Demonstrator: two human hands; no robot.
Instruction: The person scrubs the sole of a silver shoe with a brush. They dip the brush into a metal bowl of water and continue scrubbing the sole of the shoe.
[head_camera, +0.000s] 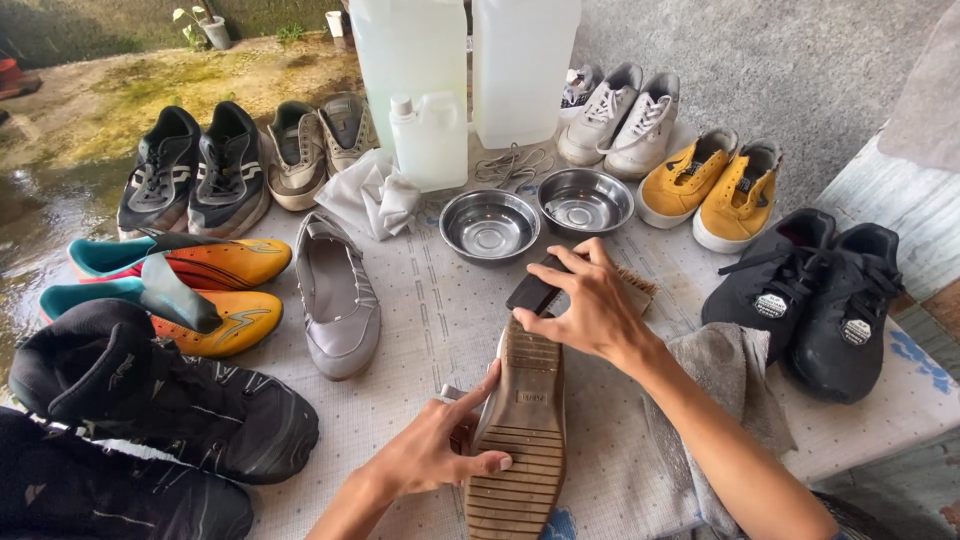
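Head view. We take the upturned flat shoe (522, 430) as our landmark; it lies sole-up on the dotted table cover (430, 310), its ribbed brown sole facing us. The left hand (425, 455) clasps the shoe's left edge, thumb laid across the sole and fingers wrapped under its side. The right hand (590, 305) is closed around a black-backed scrub brush (545, 288), which it presses to the toe end of the sole, the pale bristles showing just right of the hand.

Left of the shoe lies its grey mate (338, 295), upright. Beyond the toe stand two steel bowls (535, 215) side by side, and behind them a small white jug (430, 140) between taller translucent containers (465, 60). A grey cloth (725, 375) lies just right of the shoe, under the right forearm. Farther right sit black sneakers (810, 300) and, beyond them, yellow slip-ons (710, 185). Far left lie orange-and-teal boots (190, 285).
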